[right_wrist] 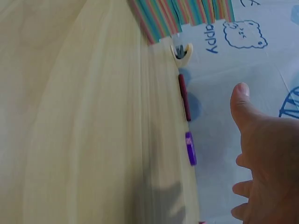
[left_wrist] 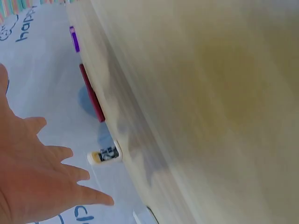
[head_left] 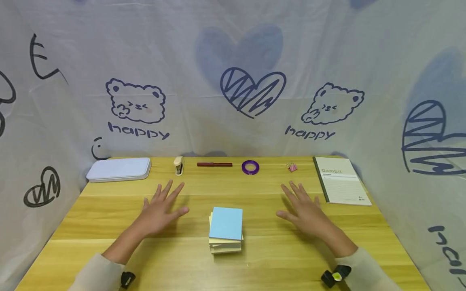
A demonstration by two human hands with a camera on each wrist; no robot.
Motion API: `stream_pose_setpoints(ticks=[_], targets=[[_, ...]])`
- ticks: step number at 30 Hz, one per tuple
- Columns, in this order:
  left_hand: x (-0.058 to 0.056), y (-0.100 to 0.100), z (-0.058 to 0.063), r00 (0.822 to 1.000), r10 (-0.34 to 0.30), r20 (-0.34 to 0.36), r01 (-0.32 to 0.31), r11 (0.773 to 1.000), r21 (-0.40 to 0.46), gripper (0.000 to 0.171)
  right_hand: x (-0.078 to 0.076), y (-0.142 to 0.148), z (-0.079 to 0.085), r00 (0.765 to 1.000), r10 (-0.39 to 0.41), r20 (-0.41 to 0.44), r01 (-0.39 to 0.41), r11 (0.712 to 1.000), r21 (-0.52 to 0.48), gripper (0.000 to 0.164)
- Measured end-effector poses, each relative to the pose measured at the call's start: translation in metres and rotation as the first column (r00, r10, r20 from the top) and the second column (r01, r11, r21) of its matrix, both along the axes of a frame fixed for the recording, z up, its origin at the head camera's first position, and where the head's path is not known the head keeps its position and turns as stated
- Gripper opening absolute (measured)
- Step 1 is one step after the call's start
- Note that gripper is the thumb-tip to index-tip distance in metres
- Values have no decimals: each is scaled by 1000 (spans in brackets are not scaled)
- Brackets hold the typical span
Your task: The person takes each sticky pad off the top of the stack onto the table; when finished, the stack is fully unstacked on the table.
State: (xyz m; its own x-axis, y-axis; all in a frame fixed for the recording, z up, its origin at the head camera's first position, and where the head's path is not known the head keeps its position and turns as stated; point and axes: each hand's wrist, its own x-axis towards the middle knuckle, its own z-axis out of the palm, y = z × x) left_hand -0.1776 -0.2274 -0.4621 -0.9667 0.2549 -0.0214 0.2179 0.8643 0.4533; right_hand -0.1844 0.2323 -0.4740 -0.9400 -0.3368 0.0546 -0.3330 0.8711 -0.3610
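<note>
In the head view, two hands, the left hand (head_left: 158,216) and the right hand (head_left: 306,214), are well apart over a wood-grain surface (head_left: 262,262), fingers straight and spread. Between them, nearer the person, is one stack of sticky-note pads (head_left: 225,223). A square light-blue pad tops it; pale yellow pads show below, their edges slightly out of line, the exact number hard to tell. Along the back stand one white case (head_left: 119,169), one small cream stapler (head_left: 178,165), one dark red pen (head_left: 214,164), one purple tape roll (head_left: 250,172), one pink binder clip (head_left: 292,167) and one notebook (head_left: 342,180) marked "Gambit". The case is closed, its contents hidden.

In the left wrist view, the left hand is raised, its fingers fanned out, near the stapler. The pen and tape roll lie farther along; one corner of the case shows at the bottom.

In the right wrist view, the right hand is raised with the thumb held away from the fingers. The tape roll, pen and stapler line up beyond it, and at the top the stack's side shows bands of teal, pink and orange.
</note>
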Motion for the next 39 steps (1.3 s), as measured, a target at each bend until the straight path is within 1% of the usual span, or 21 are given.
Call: stream_pose_setpoints(ticks=[3, 5, 7, 10, 13, 16, 18, 22, 25, 27, 30, 32, 34, 35, 37, 39], targets=[[3, 5, 0, 1000, -22, 12, 21, 998, 56, 80, 0, -6, 2, 999, 36, 8, -36, 999, -15, 87], [5, 9, -1, 999, -42, 19, 40, 993, 108, 78, 0, -11, 4, 998, 64, 19, -63, 997, -33, 87], [6, 12, -2, 997, -68, 22, 64, 985, 159, 77, 0, -16, 6, 996, 88, 29, -87, 995, -48, 86], [8, 18, -4, 993, -117, 12, 111, 967, 229, 77, 1, -25, 11, 991, 124, 41, -121, 990, -71, 84], [11, 24, -2, 986, -168, 9, 158, 942, 295, 79, 2, -34, 16, 986, 157, 51, -152, 983, -99, 84], [15, 32, -1, 976, -218, 18, 197, 911, 362, 81, 4, -43, 20, 978, 201, 65, -191, 973, -131, 84], [19, 37, 0, 967, -251, 31, 218, 890, 400, 83, 5, -50, 23, 969, 231, 81, -216, 963, -161, 84], [27, 48, 0, 949, -313, 45, 259, 850, 459, 85, 9, -63, 29, 946, 300, 126, -266, 936, -229, 86], [32, 54, -3, 938, -339, 72, 257, 821, 510, 85, 13, -74, 34, 925, 349, 151, -301, 915, -267, 87], [35, 58, -5, 934, -344, 94, 244, 809, 535, 86, 15, -81, 36, 910, 377, 171, -321, 904, -282, 89], [39, 63, -8, 925, -360, 121, 226, 778, 586, 92, 19, -91, 38, 888, 416, 196, -350, 887, -301, 93], [41, 68, -9, 921, -369, 127, 217, 755, 619, 98, 22, -98, 39, 877, 436, 202, -366, 879, -306, 96], [43, 72, -10, 918, -373, 133, 203, 731, 651, 104, 24, -105, 40, 874, 449, 187, -381, 872, -308, 100], [44, 75, -10, 920, -368, 138, 191, 725, 661, 107, 26, -108, 40, 875, 451, 178, -385, 869, -311, 101], [46, 79, -12, 924, -356, 140, 173, 717, 675, 111, 28, -114, 41, 878, 450, 164, -385, 867, -316, 103], [47, 82, -13, 930, -337, 145, 154, 716, 681, 113, 30, -117, 41, 883, 443, 158, -377, 868, -324, 103]])
